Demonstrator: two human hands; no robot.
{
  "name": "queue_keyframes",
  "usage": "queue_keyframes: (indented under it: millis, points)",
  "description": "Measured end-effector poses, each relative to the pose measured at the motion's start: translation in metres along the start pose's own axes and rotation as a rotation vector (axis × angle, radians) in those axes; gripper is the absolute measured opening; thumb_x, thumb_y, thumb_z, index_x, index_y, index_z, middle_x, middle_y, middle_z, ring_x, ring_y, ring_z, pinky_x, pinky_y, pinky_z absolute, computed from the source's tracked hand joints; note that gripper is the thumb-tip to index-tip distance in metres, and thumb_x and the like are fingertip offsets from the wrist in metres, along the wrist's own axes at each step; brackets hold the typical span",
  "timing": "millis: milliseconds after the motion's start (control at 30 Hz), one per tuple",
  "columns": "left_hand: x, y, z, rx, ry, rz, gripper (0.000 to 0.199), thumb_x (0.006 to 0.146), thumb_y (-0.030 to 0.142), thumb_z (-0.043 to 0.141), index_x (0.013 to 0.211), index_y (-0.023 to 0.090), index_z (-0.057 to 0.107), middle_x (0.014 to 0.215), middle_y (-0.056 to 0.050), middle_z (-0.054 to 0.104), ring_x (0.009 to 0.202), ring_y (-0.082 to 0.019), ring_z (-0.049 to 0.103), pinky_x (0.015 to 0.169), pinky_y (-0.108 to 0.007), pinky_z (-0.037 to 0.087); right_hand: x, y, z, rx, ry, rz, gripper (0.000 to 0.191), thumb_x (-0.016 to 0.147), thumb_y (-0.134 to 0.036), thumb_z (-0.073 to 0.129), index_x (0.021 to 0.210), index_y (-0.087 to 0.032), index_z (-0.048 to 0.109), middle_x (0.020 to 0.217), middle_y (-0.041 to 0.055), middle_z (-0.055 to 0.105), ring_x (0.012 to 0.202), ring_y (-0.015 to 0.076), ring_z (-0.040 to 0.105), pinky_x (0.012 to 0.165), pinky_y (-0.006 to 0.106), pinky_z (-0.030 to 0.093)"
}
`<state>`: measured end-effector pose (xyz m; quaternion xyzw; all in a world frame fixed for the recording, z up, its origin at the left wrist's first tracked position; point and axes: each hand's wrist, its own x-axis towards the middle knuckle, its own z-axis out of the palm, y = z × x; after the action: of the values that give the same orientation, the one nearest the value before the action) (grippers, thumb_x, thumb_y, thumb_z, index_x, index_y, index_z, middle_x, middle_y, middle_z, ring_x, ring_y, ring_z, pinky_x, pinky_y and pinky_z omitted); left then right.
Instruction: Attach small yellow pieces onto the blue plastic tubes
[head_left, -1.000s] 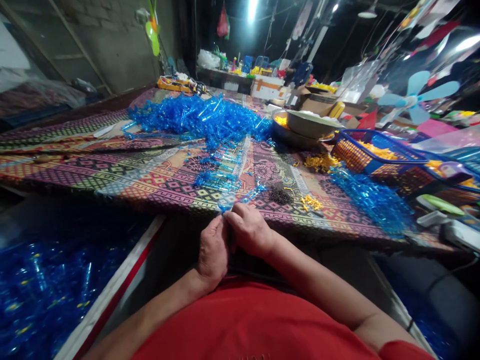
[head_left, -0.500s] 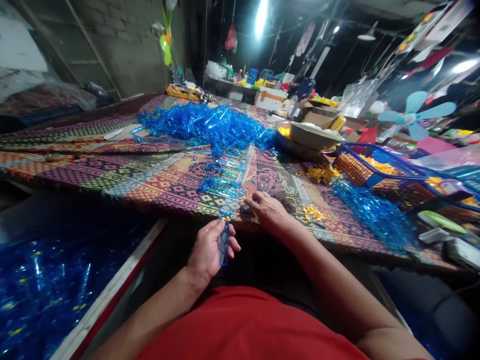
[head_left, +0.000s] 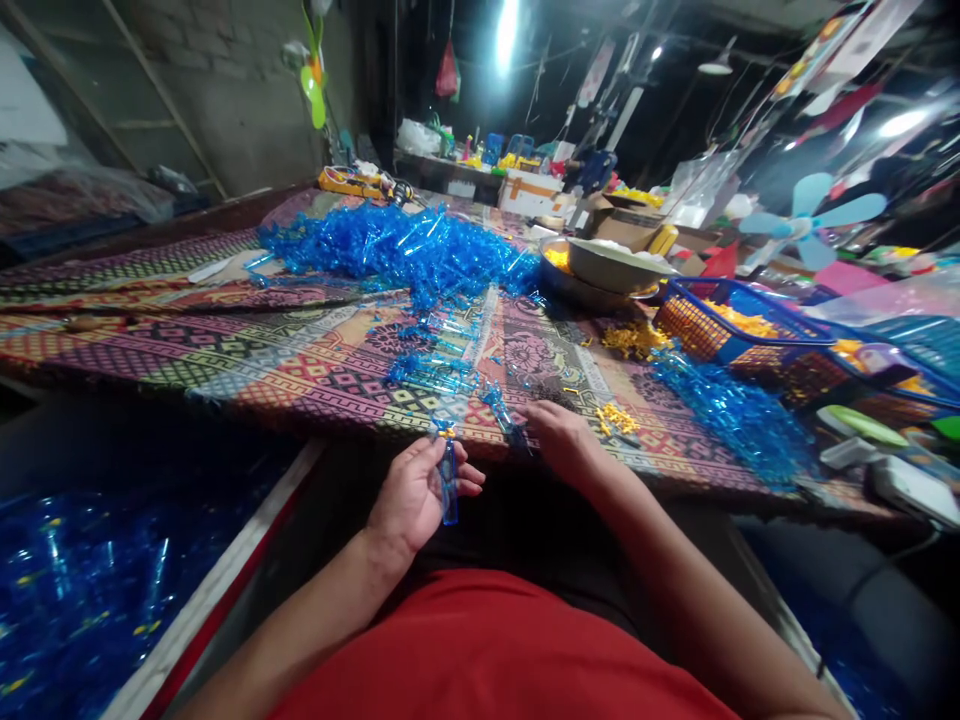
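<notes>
Left hand [head_left: 407,492] pinches a blue piece [head_left: 450,490] (probably light, stiff; hold mid-body). Right hand [head_left: 562,438] at the table's near edge [head_left: 322,405]: grasp unclear.

Patterned cloth-covered table [head_left: 247,355], blue plastic heap [head_left: 397,245], small yellow pieces [head_left: 617,420]

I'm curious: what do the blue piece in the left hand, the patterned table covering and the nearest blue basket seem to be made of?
Blue piece: probably glossy plastic; it is see-through with bright edges.
Table covering: likely matte fabric; it creases softly, though woven or printed I can't tell.
Basket: probably molded plastic, slightly shiny; its latticed wall is one even blue.
</notes>
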<state>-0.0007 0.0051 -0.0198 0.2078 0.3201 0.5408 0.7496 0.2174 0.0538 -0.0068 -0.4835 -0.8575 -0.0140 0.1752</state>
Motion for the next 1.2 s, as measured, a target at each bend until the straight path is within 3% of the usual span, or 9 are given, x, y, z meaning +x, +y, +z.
queue_keyframes:
  millis: [133, 233, 300, 367, 467, 533, 633, 900, 1200]
  points:
    - [-0.002, 0.001, 0.006, -0.029, -0.016, -0.006, 0.005, 0.078, 0.016, 0.056, 0.08, 0.012, 0.056, 0.075, -0.004, 0.062, 0.066, -0.022, 0.067, 0.061, -0.035, 0.054, 0.037, -0.018, 0.003, -0.16, -0.101, 0.226, 0.029, 0.086, -0.036, 0.047, 0.105, -0.019, 0.06, 0.096, 0.0094, 0.067, 0.087, 0.0207, 0.062, 0.073, 0.027, 0.045]
    - [-0.004, 0.006, 0.009, -0.048, -0.02, 0.017, 0.006, 0.076, 0.015, 0.06, 0.08, 0.013, 0.057, 0.075, -0.002, 0.062, 0.069, -0.022, 0.067, 0.066, -0.037, 0.054, 0.057, -0.022, 0.006, -0.169, -0.191, 0.258, 0.028, 0.083, -0.033, 0.052, 0.104, -0.016, 0.058, 0.092, 0.0114, 0.068, 0.084, 0.0226, 0.063, 0.068, 0.028, 0.044]
    - [-0.005, 0.009, 0.01, -0.048, -0.022, 0.041, 0.008, 0.074, 0.016, 0.062, 0.079, 0.013, 0.057, 0.073, -0.001, 0.062, 0.069, -0.021, 0.067, 0.068, -0.038, 0.054, 0.059, -0.019, 0.004, -0.056, -0.141, 0.305, 0.028, 0.08, -0.029, 0.056, 0.103, -0.014, 0.058, 0.088, 0.0118, 0.068, 0.081, 0.0227, 0.063, 0.068, 0.029, 0.044]
    - [-0.006, 0.01, 0.011, -0.026, -0.023, 0.062, 0.01, 0.073, 0.017, 0.064, 0.079, 0.013, 0.058, 0.073, -0.001, 0.062, 0.069, -0.02, 0.067, 0.068, -0.038, 0.054, 0.051, -0.016, -0.002, 0.237, -0.01, 0.343, 0.032, 0.076, -0.027, 0.061, 0.104, -0.013, 0.058, 0.081, 0.009, 0.067, 0.075, 0.0207, 0.062, 0.066, 0.03, 0.044]
    - [-0.006, 0.009, 0.017, 0.039, -0.026, 0.095, 0.016, 0.071, 0.019, 0.067, 0.084, 0.014, 0.061, 0.076, -0.001, 0.063, 0.067, -0.018, 0.066, 0.065, -0.035, 0.055, 0.029, -0.024, -0.009, 0.952, 0.158, 0.385, 0.035, 0.071, -0.031, 0.068, 0.101, -0.016, 0.059, 0.076, 0.0034, 0.066, 0.066, 0.0155, 0.06, 0.06, 0.028, 0.046]
    - [-0.005, 0.006, 0.022, 0.081, -0.05, 0.112, 0.02, 0.071, 0.02, 0.068, 0.09, 0.015, 0.063, 0.081, -0.002, 0.064, 0.068, -0.016, 0.065, 0.063, -0.032, 0.055, 0.015, -0.037, -0.01, 1.342, 0.145, 0.418, 0.035, 0.068, -0.03, 0.071, 0.098, -0.017, 0.061, 0.077, 0.0026, 0.066, 0.065, 0.0139, 0.06, 0.057, 0.026, 0.046]
    - [-0.006, 0.002, 0.032, 0.134, -0.096, 0.119, 0.025, 0.073, 0.023, 0.066, 0.097, 0.016, 0.064, 0.088, -0.004, 0.066, 0.07, -0.015, 0.065, 0.061, -0.027, 0.054, 0.004, -0.055, -0.008, 1.604, 0.132, 0.449, 0.031, 0.065, -0.025, 0.074, 0.093, -0.018, 0.064, 0.077, 0.0022, 0.067, 0.062, 0.0121, 0.059, 0.05, 0.021, 0.043]
    - [-0.01, -0.002, 0.04, 0.261, -0.089, 0.184, 0.032, 0.075, 0.025, 0.065, 0.106, 0.017, 0.064, 0.095, -0.005, 0.068, 0.071, -0.015, 0.065, 0.06, -0.024, 0.053, 0.0, -0.065, -0.006, 1.699, 0.157, 0.474, 0.023, 0.063, -0.021, 0.076, 0.085, -0.018, 0.068, 0.074, 0.0006, 0.068, 0.054, 0.0069, 0.054, 0.047, 0.018, 0.041]
    - [-0.011, -0.005, 0.044, 0.243, -0.111, 0.193, 0.032, 0.073, 0.024, 0.066, 0.104, 0.018, 0.066, 0.099, -0.004, 0.068, 0.077, -0.015, 0.063, 0.07, -0.026, 0.054, -0.004, -0.065, -0.005, 1.657, 0.192, 0.47, 0.022, 0.065, -0.024, 0.075, 0.086, -0.019, 0.067, 0.079, 0.0018, 0.068, 0.062, 0.012, 0.058, 0.055, 0.024, 0.047]
